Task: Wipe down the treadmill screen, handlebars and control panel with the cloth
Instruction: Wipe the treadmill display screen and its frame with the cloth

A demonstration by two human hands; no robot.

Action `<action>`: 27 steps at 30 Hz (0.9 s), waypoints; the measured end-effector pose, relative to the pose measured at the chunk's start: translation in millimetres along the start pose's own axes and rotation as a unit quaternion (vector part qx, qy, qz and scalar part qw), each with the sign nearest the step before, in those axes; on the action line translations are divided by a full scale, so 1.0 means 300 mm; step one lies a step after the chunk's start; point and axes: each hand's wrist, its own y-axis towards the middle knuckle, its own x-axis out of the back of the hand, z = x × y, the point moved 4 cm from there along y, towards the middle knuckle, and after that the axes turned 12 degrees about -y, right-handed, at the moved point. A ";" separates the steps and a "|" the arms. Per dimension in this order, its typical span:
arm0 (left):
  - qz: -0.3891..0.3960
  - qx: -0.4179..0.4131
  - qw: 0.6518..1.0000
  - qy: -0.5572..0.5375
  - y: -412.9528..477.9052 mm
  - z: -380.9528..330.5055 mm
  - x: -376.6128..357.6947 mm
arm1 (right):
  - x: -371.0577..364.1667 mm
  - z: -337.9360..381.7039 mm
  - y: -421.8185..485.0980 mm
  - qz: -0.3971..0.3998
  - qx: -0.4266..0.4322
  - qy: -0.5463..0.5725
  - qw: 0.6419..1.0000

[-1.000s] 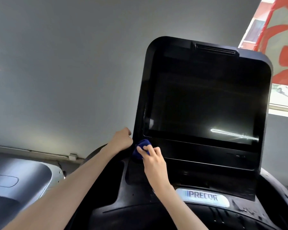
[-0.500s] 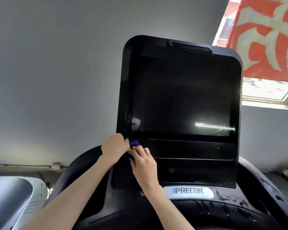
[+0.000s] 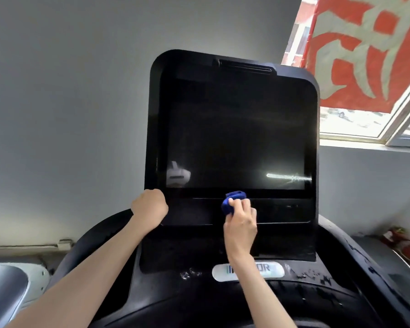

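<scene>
Centrally, a tall black treadmill console [image 3: 232, 143] is seen upright against a grey wall [image 3: 69, 114], its dark screen [image 3: 234, 133] switched off and showing only pale reflections low on the left and a bright streak low on the right. Below the screen, a glossy black control panel [image 3: 282, 210] is set across the console's width. A small blue cloth [image 3: 231, 202] is bunched and pressed against the upper edge of this panel, just under the bottom border of the screen and slightly right of the console's middle. The cloth is gripped by the right hand [image 3: 240, 224], whose fingers are curled closed around the wad so that only its upper and left parts are seen. The left hand [image 3: 149, 207] is closed into a grip on the lower left corner of the console, touching its edge; whether anything lies inside that fist cannot be told. Both forearms are bare and reach up from the near edge. Nearer, a silver logo plate [image 3: 247, 271] is partly covered by the right wrist, and scuffed white marks are seen on the black dash around it. A curved black handlebar [image 3: 355, 254] is visible on the right. At far right, a window [image 3: 369, 124] with a red and white banner [image 3: 365, 50] is seen.
</scene>
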 end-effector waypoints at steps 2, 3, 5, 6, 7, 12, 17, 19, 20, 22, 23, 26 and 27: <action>0.029 0.001 0.999 0.019 -0.008 -0.010 -0.007 | -0.004 0.036 -0.025 0.015 0.097 -0.015 0.995; 0.039 0.002 0.999 0.031 -0.013 -0.012 -0.014 | 0.004 0.018 -0.014 0.016 0.130 -0.026 0.991; 0.037 0.004 0.998 0.057 -0.022 -0.008 -0.018 | 0.023 -0.066 0.022 0.019 0.154 -0.053 0.987; 0.027 0.004 0.997 0.069 -0.024 -0.004 -0.011 | 0.030 -0.124 0.044 0.018 0.136 -0.065 0.988; 0.017 0.005 0.997 0.079 -0.023 0.002 -0.002 | 0.039 -0.187 0.066 0.016 0.105 -0.072 0.992; -0.002 0.013 0.980 0.197 -0.029 -0.038 0.062 | 0.083 -0.429 0.177 0.009 0.024 -0.096 0.995; -0.039 -0.069 0.968 0.240 -0.071 -0.258 0.022 | 0.103 -0.477 0.234 -0.015 -0.055 -0.011 0.998; -0.034 -0.104 0.975 0.195 -0.090 -0.354 -0.027 | 0.091 -0.433 0.175 0.003 0.040 -0.025 0.999; -0.022 -0.116 0.979 0.164 -0.099 -0.397 -0.056 | 0.089 -0.425 0.141 0.016 0.116 -0.040 0.992; 0.006 -0.144 0.984 0.108 -0.120 -0.466 -0.104 | 0.087 -0.472 0.126 0.032 0.242 -0.078 0.967; 0.017 -0.163 0.983 0.086 -0.127 -0.495 -0.123 | 0.091 -0.524 0.150 0.036 0.254 -0.091 0.962; 0.045 -0.239 0.969 0.039 -0.135 -0.565 -0.164 | 0.119 -0.691 0.244 0.039 0.157 -0.105 0.981; 0.054 -0.269 0.961 0.039 -0.137 -0.590 -0.178 | 0.126 -0.718 0.265 0.037 0.144 -0.110 0.983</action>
